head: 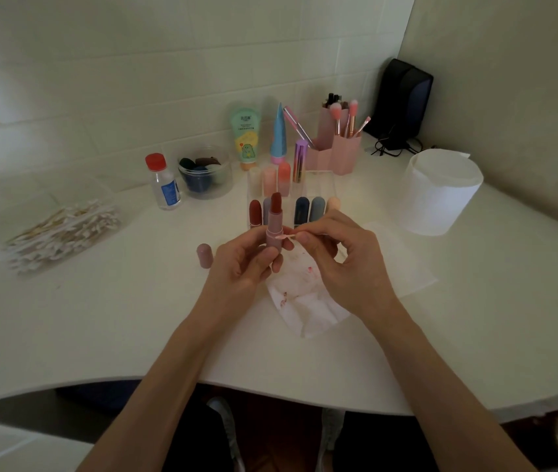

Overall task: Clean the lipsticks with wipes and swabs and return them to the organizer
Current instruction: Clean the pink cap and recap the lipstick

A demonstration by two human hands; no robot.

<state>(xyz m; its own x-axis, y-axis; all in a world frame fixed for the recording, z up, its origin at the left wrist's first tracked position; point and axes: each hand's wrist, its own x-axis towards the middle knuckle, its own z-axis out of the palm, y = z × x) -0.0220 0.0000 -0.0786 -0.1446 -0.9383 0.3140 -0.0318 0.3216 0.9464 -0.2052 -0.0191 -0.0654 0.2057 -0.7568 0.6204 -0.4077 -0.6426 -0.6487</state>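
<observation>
Gripping the open lipstick (274, 229) upright in the left hand (247, 258), fingers curled round its dusty-pink base, with the dark red bullet wound up above the fingertips. Pinching a cotton swab (286, 236) between thumb and forefinger of the right hand (342, 257), roughly level, with the pink-stained tip touching the right side of the tube. Holding both just above a crumpled wipe (301, 301), blotched with red marks and spread on the white table (100, 318) towards the near edge. And there, standing upright on the table just left of the left hand and apart from it, the matching cap (204, 255). Just beyond the hands, the clear organizer (318, 189): in the near row a red-brown stick (254, 212), a lilac one partly hidden behind the held tube, then navy (301, 211), grey-blue (317, 209) and peach (333, 203); in the far row, towards the left, cream (254, 178), pink (269, 180) and orange-pink (284, 177). Far left, a heap of fresh swabs (63, 233); nearer the organizer, a small red-capped bottle (165, 185) beside a clear jar (206, 173) of dark sponges. Along the far wall, a green tube (246, 137), a blue tube (279, 137) and a pink brush holder (335, 151). Off to the right, a white paper roll (441, 195), well apart from the hands
</observation>
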